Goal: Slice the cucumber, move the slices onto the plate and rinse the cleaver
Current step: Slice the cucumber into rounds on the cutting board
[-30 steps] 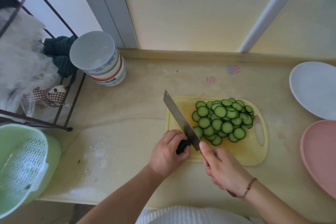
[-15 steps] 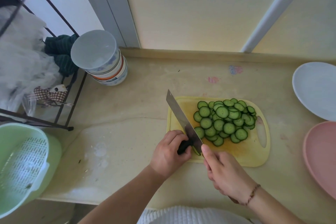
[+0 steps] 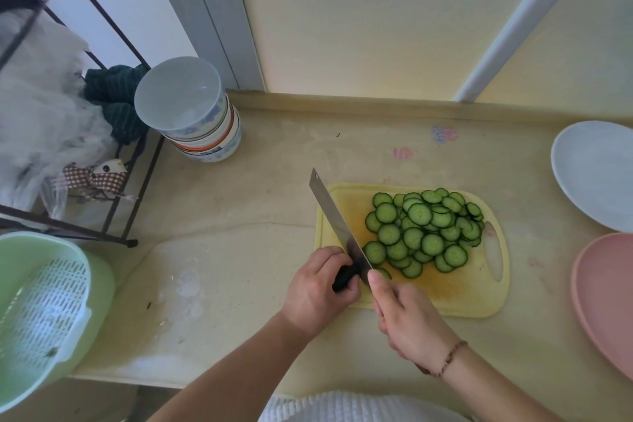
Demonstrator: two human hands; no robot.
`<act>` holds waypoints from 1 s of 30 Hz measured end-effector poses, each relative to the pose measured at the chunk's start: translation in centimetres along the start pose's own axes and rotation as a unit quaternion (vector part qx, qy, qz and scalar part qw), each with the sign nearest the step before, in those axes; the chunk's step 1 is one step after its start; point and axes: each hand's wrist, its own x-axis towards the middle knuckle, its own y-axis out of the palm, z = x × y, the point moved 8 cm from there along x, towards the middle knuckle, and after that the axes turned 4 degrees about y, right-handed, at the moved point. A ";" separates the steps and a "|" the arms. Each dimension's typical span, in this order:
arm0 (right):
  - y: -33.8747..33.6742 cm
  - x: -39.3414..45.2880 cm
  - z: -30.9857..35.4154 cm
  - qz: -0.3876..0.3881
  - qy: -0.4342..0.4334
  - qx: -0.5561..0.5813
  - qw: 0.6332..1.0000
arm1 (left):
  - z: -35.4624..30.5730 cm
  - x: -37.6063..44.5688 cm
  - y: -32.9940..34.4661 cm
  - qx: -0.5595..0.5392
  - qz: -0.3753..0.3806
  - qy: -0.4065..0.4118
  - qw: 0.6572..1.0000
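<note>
Little has shifted: left hand still grips cleaver; right hand pinches the cucumber stub, so I'd tuck fingertips.

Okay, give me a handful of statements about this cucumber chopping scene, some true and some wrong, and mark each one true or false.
1. The left hand holds the cleaver by its black handle. True.
2. The cucumber slices already lie on the white plate. False: they are piled on the yellow cutting board; the plate holds none.
3. The right hand has a fingertip by the blade's near end. True.
4. The pink plate sits left of the board. False: it is at the right edge.
5. The stack of bowls stands beside a wire rack. True.
</note>
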 end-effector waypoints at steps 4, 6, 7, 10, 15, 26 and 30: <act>0.6 1.2 -0.4 -0.008 -0.006 -0.012 1.000 | 0.1 -0.1 0.1 0.001 0.004 -0.001 1.000; 0.8 1.5 -0.7 -0.010 -0.001 -0.006 1.000 | -0.1 0.0 0.1 0.006 0.007 0.008 1.000; 0.9 1.6 -0.8 -0.011 0.001 -0.007 1.000 | -0.2 0.0 0.2 0.009 0.011 0.016 1.000; 0.9 1.8 -0.8 -0.014 0.004 -0.014 1.000 | -0.3 -0.1 0.2 0.008 0.017 0.019 1.000; 0.1 2.0 -1.6 -0.001 0.060 0.065 0.996 | -0.4 -0.3 -0.1 -0.002 0.027 0.014 1.000; -0.4 1.8 -2.4 0.003 0.093 0.106 0.990 | -0.3 -0.4 -0.2 0.017 0.049 -0.001 0.999; -0.9 1.9 -2.4 0.010 0.081 0.098 0.992 | -0.1 -0.4 -0.3 0.011 0.047 -0.013 0.999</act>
